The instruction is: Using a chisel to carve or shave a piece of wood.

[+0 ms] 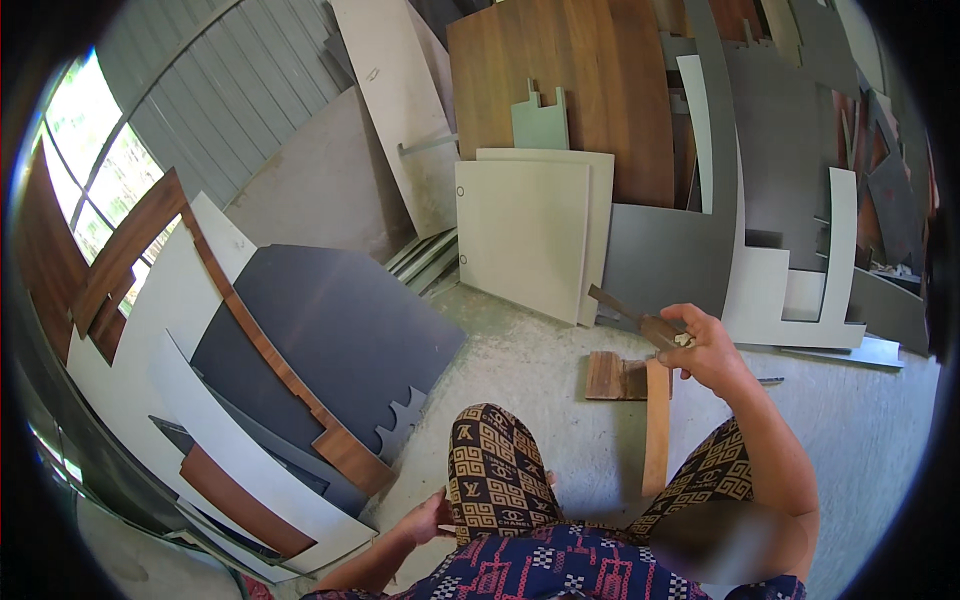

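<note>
— What have we got in our right hand [712, 352]?

— A thin dark wood strip [632, 317]. Our fingers are closed around its near end, and the rest sticks out to the left and away from us, tilted upward. Something small and pale shows at the fingertips, too small for us to tell what it is.

— Where is that against the wood block [616, 376] on the floor?

— The hand and the strip are just above the block, a little to its right. The block is a short, striped brown piece lying flat on the concrete floor [540, 370]. A long narrow plank [656, 428] runs from the block's right edge back toward us, touching or nearly touching it; we cannot tell which.

— And our left hand [425, 520]?

— Well short of the block, down beside our left knee [495, 470]. The fingers are curled against the patterned trouser cloth. Whether they pinch the cloth or only rest on it, we cannot tell.

— What lies beyond the block?

— Two pale square boards [525, 235] lean upright behind it, with a grey panel [665, 255] to their right and big brown wooden sheets [590, 90] higher up. Far left of the block, a large dark panel [340, 330] leans with white boards [170, 330] and a curved brown strip [270, 360] laid across it.
</note>
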Motion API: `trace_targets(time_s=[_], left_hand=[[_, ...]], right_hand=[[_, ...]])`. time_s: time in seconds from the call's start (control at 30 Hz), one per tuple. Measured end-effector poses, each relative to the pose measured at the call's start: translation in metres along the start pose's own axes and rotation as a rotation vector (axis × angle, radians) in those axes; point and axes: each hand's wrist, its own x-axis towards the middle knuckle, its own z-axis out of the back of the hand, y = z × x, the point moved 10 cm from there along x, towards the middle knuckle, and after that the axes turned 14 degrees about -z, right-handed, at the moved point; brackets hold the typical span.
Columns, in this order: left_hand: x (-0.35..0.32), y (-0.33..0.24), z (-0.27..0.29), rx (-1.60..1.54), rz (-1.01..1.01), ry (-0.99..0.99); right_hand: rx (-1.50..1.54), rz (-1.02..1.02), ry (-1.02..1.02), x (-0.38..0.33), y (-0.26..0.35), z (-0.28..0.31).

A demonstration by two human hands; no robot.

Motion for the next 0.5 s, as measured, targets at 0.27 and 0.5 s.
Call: trace_targets(time_s=[0.27,0.5], left_hand=[[0.016,0.028,0.009,-0.044,-0.251,-0.120],[0.009,0.040,0.018,0.051,-0.173,-0.130]], right_hand=[[-0.024,-0.031,-0.013,-0.001,-0.001,0.001],[-0.137,0.036,-0.050,-0.008,0.002,0.000]])
